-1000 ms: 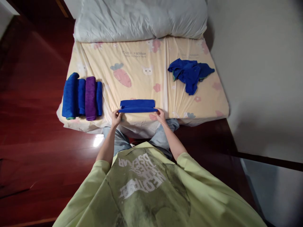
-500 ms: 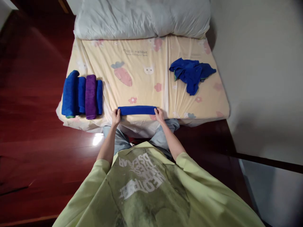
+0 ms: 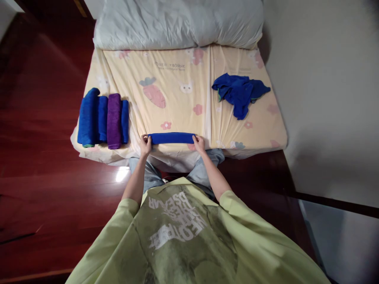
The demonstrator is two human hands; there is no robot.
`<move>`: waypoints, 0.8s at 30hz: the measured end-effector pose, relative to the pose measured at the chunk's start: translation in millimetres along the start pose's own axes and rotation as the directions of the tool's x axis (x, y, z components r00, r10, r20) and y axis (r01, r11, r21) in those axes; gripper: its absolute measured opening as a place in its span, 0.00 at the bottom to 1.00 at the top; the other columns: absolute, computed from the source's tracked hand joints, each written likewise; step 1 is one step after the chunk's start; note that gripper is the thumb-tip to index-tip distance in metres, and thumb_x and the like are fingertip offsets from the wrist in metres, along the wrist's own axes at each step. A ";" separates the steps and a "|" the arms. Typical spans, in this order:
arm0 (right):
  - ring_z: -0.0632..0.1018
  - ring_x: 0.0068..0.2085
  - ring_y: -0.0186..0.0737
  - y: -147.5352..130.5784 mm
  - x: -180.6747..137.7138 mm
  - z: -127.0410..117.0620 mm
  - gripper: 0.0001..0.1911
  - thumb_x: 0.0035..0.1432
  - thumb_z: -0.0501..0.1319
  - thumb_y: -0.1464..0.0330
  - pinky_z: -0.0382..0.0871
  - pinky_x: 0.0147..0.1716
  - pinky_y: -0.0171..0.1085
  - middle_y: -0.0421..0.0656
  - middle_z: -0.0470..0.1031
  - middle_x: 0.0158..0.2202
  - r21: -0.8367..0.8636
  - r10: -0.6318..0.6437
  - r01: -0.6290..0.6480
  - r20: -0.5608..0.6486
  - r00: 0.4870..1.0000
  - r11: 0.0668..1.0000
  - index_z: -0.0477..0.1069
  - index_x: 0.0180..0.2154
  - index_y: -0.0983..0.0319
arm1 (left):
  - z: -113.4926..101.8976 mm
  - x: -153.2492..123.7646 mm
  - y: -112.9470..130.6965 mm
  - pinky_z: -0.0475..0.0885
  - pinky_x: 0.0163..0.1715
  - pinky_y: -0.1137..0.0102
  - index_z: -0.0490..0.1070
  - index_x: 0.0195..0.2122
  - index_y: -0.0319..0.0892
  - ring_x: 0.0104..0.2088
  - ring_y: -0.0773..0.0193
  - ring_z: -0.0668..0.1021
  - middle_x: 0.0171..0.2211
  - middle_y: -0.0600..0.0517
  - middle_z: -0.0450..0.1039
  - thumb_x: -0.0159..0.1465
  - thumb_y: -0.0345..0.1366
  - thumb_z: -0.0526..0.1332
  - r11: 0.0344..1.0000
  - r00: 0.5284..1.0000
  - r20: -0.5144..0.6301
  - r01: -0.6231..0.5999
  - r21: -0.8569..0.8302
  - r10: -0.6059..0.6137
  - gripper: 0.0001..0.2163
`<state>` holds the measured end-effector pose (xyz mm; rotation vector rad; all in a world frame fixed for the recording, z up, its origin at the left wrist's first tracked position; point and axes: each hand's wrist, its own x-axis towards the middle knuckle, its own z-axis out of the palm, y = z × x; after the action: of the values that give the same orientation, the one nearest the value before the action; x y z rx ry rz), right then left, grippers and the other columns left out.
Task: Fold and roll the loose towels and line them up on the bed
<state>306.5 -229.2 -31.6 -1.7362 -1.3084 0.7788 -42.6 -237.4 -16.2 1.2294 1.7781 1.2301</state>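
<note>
A blue towel, folded into a long narrow strip, lies crosswise near the front edge of the bed. My left hand grips its left end between thumb and fingers. At the opposite end, my right hand pinches the strip the same way. To the left, several rolled towels stand side by side: a thick blue roll, a purple roll and other blue ones. A crumpled blue cloth with green edging is spread loosely on the right part of the bed.
The bed has a pale yellow sheet printed with carrots and flowers. A bulky grey-white quilt covers its far side. A plain wall rises on the right, and dark red wooden floor stretches along the left.
Almost nothing differs. Both hands keep their hold on the ends of the blue strip, with only a very slight shift of the fingers.
</note>
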 end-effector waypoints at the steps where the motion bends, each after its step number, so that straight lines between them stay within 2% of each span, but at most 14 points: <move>1: 0.77 0.35 0.44 -0.5 0.3 0.3 0.26 0.59 0.58 0.44 0.73 0.42 0.42 0.47 0.78 0.30 -0.001 0.003 -0.003 -0.009 1.000 1.000 0.71 0.28 0.59 | 0.0 -0.2 0.3 0.61 0.27 0.72 0.67 0.45 0.43 0.24 0.66 0.68 0.22 0.59 0.62 0.68 0.42 0.58 1.000 1.000 0.005 -0.002 0.006 0.002 0.10; 15: 0.78 0.34 0.45 -1.3 5.8 6.4 0.21 0.57 0.61 0.48 0.73 0.40 0.41 0.46 0.78 0.28 -0.037 0.068 -0.070 -0.049 0.996 0.997 0.71 0.27 0.59 | 6.2 5.0 0.1 0.65 0.32 0.71 0.69 0.43 0.44 0.26 0.64 0.72 0.23 0.56 0.68 0.67 0.42 0.59 0.989 0.998 -0.055 0.047 0.137 -0.040 0.09; 19: 0.77 0.33 0.43 -4.6 3.5 8.0 0.17 0.57 0.63 0.52 0.73 0.39 0.40 0.43 0.76 0.29 -0.053 0.096 -0.099 -0.069 0.993 0.994 0.69 0.32 0.59 | 9.4 5.3 -2.2 0.69 0.37 0.67 0.71 0.42 0.44 0.30 0.60 0.75 0.27 0.53 0.70 0.67 0.42 0.60 0.979 0.993 -0.102 0.075 0.188 -0.056 0.08; 22: 0.76 0.32 0.42 -9.7 -3.4 7.9 0.12 0.60 0.61 0.57 0.72 0.40 0.40 0.42 0.75 0.31 -0.147 0.025 -0.035 -0.076 0.997 0.989 0.69 0.38 0.59 | 10.0 0.7 -1.2 0.71 0.46 0.62 0.72 0.40 0.43 0.38 0.56 0.77 0.35 0.47 0.73 0.67 0.39 0.62 0.967 0.988 -0.151 -0.001 0.254 0.040 0.06; 24: 0.76 0.37 0.43 -14.3 -8.8 6.6 0.09 0.63 0.57 0.62 0.72 0.44 0.41 0.46 0.76 0.36 -0.229 -0.110 0.094 -0.056 0.992 0.969 0.71 0.39 0.60 | 8.5 -2.9 0.1 0.70 0.53 0.60 0.73 0.39 0.43 0.46 0.53 0.76 0.42 0.43 0.73 0.67 0.36 0.60 0.948 0.978 -0.136 -0.111 0.299 0.158 0.04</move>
<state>291.9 -234.2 -22.3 -1.8381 -1.4734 0.5226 -34.1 -237.4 -19.1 1.4748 2.0780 1.2005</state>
